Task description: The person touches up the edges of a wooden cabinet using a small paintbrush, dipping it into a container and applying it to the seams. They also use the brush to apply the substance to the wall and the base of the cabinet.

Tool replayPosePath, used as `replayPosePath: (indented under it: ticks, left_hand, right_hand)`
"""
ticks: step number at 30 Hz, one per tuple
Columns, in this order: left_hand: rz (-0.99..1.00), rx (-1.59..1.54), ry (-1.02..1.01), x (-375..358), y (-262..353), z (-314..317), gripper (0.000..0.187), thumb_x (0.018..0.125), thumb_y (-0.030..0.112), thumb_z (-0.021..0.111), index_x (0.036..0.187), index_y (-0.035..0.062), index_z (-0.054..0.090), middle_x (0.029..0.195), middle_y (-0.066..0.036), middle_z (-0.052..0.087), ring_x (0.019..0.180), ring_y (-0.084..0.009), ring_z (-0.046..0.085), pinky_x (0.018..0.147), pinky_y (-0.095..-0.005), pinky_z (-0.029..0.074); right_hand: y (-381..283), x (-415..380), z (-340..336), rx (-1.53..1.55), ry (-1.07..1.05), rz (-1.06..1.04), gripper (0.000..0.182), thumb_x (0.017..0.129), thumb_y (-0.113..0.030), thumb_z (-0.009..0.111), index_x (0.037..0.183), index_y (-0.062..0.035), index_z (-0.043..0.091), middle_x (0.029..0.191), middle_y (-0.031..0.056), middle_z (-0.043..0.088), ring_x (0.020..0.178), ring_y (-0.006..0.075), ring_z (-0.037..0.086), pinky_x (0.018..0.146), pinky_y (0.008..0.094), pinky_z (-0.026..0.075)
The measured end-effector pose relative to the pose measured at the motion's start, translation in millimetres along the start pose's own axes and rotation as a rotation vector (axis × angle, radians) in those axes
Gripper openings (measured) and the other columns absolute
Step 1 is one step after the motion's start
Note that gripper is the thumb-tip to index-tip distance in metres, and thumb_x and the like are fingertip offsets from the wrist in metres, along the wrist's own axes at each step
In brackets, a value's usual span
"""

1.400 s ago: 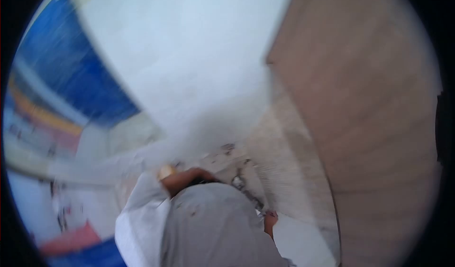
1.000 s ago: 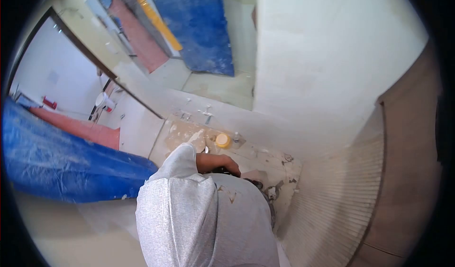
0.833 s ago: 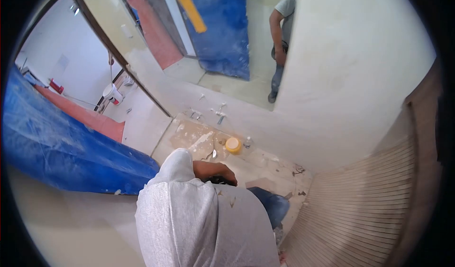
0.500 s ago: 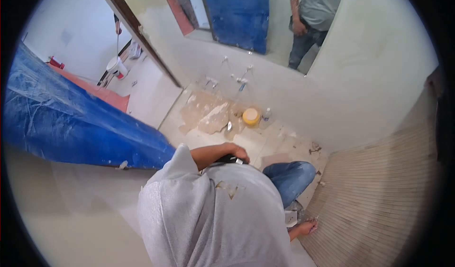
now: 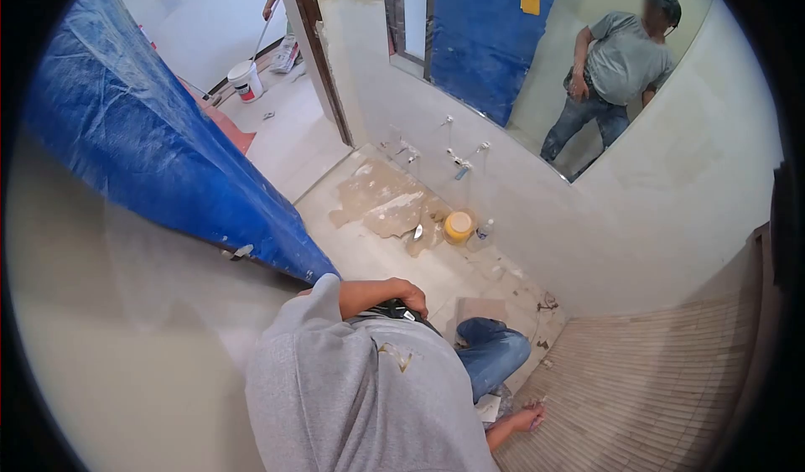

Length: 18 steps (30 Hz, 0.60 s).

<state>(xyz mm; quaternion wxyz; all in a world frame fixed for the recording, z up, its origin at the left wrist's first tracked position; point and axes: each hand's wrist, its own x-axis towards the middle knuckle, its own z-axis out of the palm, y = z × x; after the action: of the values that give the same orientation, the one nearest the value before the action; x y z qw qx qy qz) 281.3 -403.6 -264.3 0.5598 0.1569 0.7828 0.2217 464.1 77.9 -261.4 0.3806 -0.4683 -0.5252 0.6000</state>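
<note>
My left hand (image 5: 408,296) is bent in at my waist, by a black item with a white label (image 5: 408,314) at the waistband. Its fingers curl down and are partly hidden. My right hand (image 5: 528,418) is low on the right, close to the ribbed beige wall surface (image 5: 637,388). Those fingers are drawn together around something small and pale that I cannot make out. Beside that forearm, partly behind my grey shirt (image 5: 369,396), show a whitish flat piece (image 5: 488,407) and my jeans leg (image 5: 493,359).
A yellow container (image 5: 459,227) and a clear bottle (image 5: 485,230) stand by the wall below pipe fittings (image 5: 461,160). A mirror (image 5: 616,70) reflects a person in grey. Blue sheeting (image 5: 159,128) hangs left. Through the doorway, another person's hand (image 5: 268,7) holds a pole at a white bucket (image 5: 245,80).
My view has swung, so the doorway, bucket and mirror sit further right, and more of the reflected person shows. My left hand stays at the waist; my right stays near the ribbed surface.
</note>
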Motion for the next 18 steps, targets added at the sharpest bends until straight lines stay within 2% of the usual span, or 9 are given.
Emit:
replayPosePath:
  ticks: [2, 5, 8, 9, 15, 18]
  left_hand:
    - [-0.005, -0.005, 0.030, -5.7, -7.5, 13.1, 0.067, 0.089, 0.059, 0.060, 0.114, -0.0013, 0.076, 0.122, -0.024, 0.072, 0.114, -0.0367, 0.067, 0.100, -0.0461, 0.049]
    - [0.050, 0.150, -0.010, 9.6, -34.6, 26.0, 0.064, 0.090, 0.056, 0.061, 0.115, -0.0007, 0.076, 0.122, -0.024, 0.072, 0.114, -0.0366, 0.067, 0.100, -0.0455, 0.049]
    - [0.047, 0.014, 0.053, -13.9, -38.0, 22.6, 0.063, 0.091, 0.055, 0.060, 0.116, -0.0011, 0.075, 0.121, -0.025, 0.072, 0.114, -0.0367, 0.066, 0.101, -0.0449, 0.048]
    - [0.101, 0.070, 0.087, -24.3, -33.0, 20.1, 0.063, 0.090, 0.055, 0.061, 0.116, -0.0012, 0.075, 0.121, -0.024, 0.072, 0.113, -0.0365, 0.067, 0.100, -0.0451, 0.048]
    - [-0.097, -0.218, -0.002, -37.0, -36.8, 19.6, 0.062, 0.084, 0.053, 0.070, 0.115, 0.0004, 0.076, 0.113, -0.015, 0.076, 0.098, -0.0281, 0.070, 0.089, -0.0425, 0.054]
    - [-0.104, -0.325, -0.073, -34.1, -54.1, 21.5, 0.062, 0.084, 0.055, 0.071, 0.114, -0.0001, 0.077, 0.111, -0.012, 0.076, 0.095, -0.0266, 0.071, 0.086, -0.0425, 0.055]
  right_hand:
    - [-7.9, -16.8, 1.9, -0.037, 0.008, 0.006, 0.019, 0.097, -0.019, 0.065, 0.110, -0.0057, 0.069, 0.101, 0.0066, 0.073, 0.084, 0.0169, 0.066, 0.072, 0.0313, 0.051]
    - [-14.0, -35.0, 1.1, -0.034, 0.037, 0.027, 0.020, 0.099, -0.020, 0.063, 0.108, -0.0041, 0.070, 0.098, 0.0062, 0.072, 0.079, 0.0146, 0.062, 0.070, 0.0295, 0.050]
    - [-17.0, -31.9, 22.5, 0.032, -0.011, 0.009, 0.020, 0.098, -0.019, 0.064, 0.110, -0.0041, 0.070, 0.097, 0.0062, 0.072, 0.077, 0.0143, 0.062, 0.067, 0.0294, 0.049]
    - [-21.5, -31.6, 25.2, 0.021, -0.032, 0.010, 0.020, 0.098, -0.019, 0.064, 0.110, -0.0043, 0.070, 0.096, 0.0060, 0.072, 0.076, 0.0141, 0.062, 0.067, 0.0292, 0.049]
    - [-25.2, -35.4, 51.2, -0.137, -0.068, -0.125, 0.020, 0.099, -0.020, 0.064, 0.112, -0.0054, 0.070, 0.097, 0.0063, 0.073, 0.076, 0.0152, 0.064, 0.064, 0.0295, 0.049]
    - [-19.4, -45.7, 92.3, -0.149, -0.143, -0.135, 0.021, 0.100, -0.020, 0.063, 0.112, -0.0052, 0.070, 0.099, 0.0074, 0.072, 0.076, 0.0161, 0.065, 0.065, 0.0294, 0.051]
